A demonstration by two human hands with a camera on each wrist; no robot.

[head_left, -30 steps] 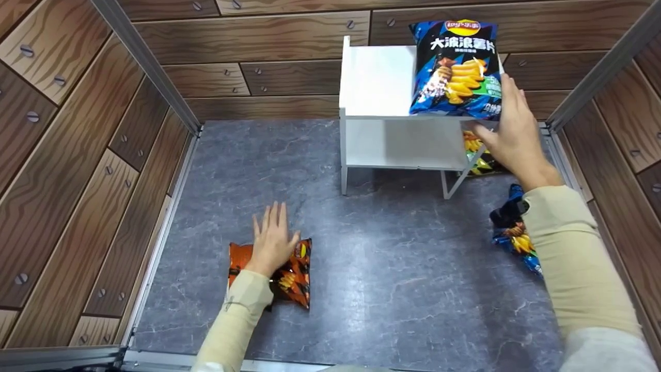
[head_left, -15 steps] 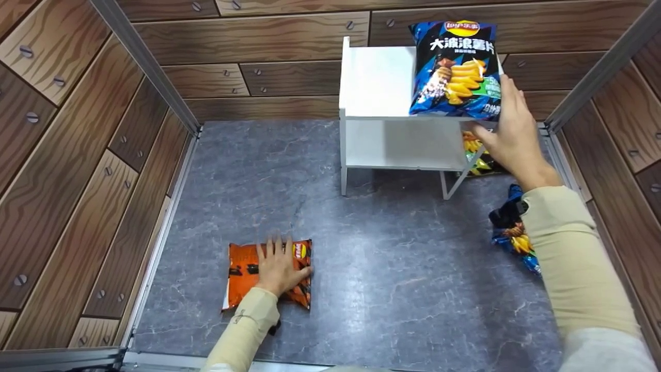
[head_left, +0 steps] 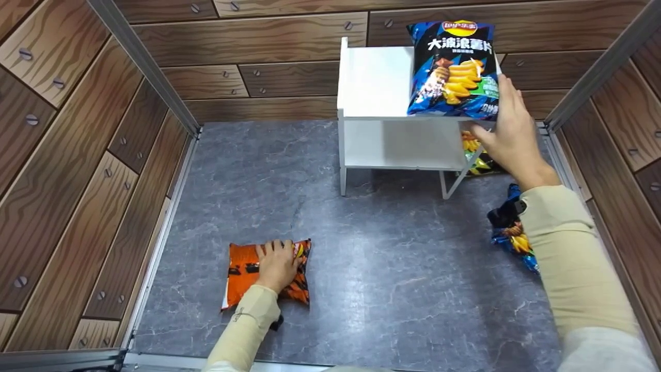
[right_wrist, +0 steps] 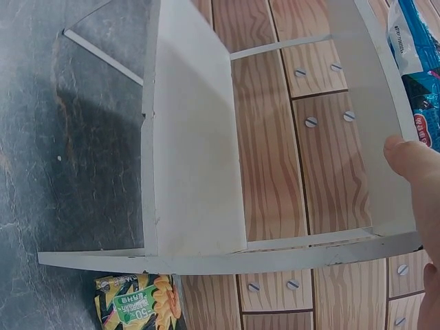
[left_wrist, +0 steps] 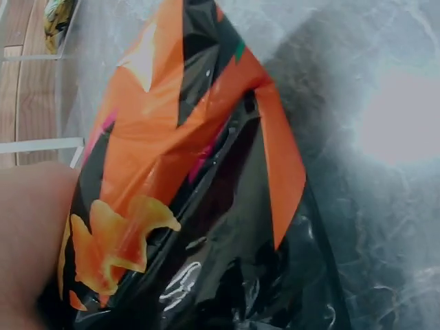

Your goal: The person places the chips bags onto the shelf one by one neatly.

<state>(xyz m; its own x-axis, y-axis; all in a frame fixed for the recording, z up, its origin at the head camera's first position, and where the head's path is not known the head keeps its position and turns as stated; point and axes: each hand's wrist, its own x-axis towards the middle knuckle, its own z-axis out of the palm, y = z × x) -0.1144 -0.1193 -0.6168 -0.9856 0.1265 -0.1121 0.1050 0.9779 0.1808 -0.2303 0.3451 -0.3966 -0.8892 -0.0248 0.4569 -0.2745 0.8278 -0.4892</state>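
Note:
An orange and black chip bag (head_left: 240, 281) lies on the floor at lower left. My left hand (head_left: 278, 266) grips its middle with bent fingers; the left wrist view has the wrapper bunched into a ridge beside the hand (left_wrist: 31, 240). A blue and black chip bag (head_left: 454, 67) sits on the top level of a white two-tier shelf (head_left: 379, 82). My right hand (head_left: 516, 139) holds that shelf at its right front corner, fingers along the side by the bag. In the right wrist view, the thumb (right_wrist: 405, 155) reaches onto the top board's underside.
Beside the shelf's right legs lies a yellow and black chip bag (head_left: 480, 163). Another blue chip bag (head_left: 516, 240) is on the floor, partly behind the right sleeve. Wood-patterned walls (head_left: 289, 41) with metal frame edges enclose the grey floor (head_left: 392, 258).
My left hand has drawn back a little over the orange chip bag, and its spread fingers have curled to grip it. The right hand stays at the shelf.

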